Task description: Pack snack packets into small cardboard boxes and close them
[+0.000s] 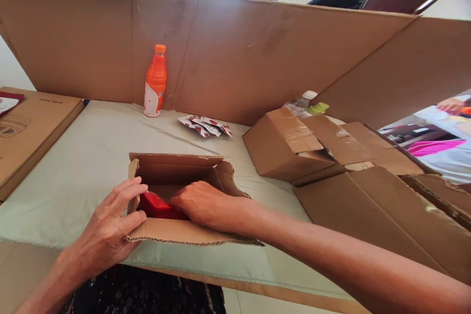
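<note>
An open cardboard box (176,231) sits in front of me near the table's front edge, its flaps folded outward. My left hand (112,218) grips the box's left end, fingers over the rim and thumb at the near corner. Inside lies a shiny red packet (159,205). My right hand (206,206) reaches down into the box with its fingers closed on the packet's right part. My fingertips and the packet's lower portion are hidden by the hand and the near flap.
An orange bottle (155,83) stands by the tall cardboard wall (257,54) at the back. Several small red-and-white packets (206,125) lie right of it. Cardboard boxes (290,142) crowd the right side. A flat carton (37,127) is at left. Beyond the wall is a person.
</note>
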Action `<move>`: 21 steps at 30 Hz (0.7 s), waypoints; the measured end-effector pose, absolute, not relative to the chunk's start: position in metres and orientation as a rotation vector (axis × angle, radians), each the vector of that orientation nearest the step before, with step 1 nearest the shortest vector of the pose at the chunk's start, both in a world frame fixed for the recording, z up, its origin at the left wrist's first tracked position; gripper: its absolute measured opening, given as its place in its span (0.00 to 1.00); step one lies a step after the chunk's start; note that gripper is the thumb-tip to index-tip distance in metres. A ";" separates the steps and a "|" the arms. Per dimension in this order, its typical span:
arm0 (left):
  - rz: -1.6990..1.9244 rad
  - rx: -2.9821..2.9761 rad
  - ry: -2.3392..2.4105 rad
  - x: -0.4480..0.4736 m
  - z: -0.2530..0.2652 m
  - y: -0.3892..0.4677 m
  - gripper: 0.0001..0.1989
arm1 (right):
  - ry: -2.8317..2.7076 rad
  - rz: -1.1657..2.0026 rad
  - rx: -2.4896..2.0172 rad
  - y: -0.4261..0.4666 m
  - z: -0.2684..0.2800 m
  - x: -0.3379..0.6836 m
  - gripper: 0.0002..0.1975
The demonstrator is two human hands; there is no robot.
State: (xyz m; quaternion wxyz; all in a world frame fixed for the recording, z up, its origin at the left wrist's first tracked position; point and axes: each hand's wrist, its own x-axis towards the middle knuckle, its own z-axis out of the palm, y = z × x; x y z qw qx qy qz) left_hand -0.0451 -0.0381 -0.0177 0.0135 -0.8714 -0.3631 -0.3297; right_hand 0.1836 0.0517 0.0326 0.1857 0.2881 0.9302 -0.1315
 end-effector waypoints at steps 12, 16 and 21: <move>-0.548 -2.835 -0.996 -0.029 0.042 -0.042 0.26 | 2.514 -0.332 0.735 0.053 0.042 0.175 0.15; -0.433 -2.924 -0.928 -0.013 0.035 -0.022 0.19 | 2.664 -0.368 0.671 0.045 0.050 0.194 0.14; -0.173 -3.136 -1.066 -0.010 0.036 -0.013 0.21 | 3.199 -0.680 1.193 0.074 0.068 0.256 0.14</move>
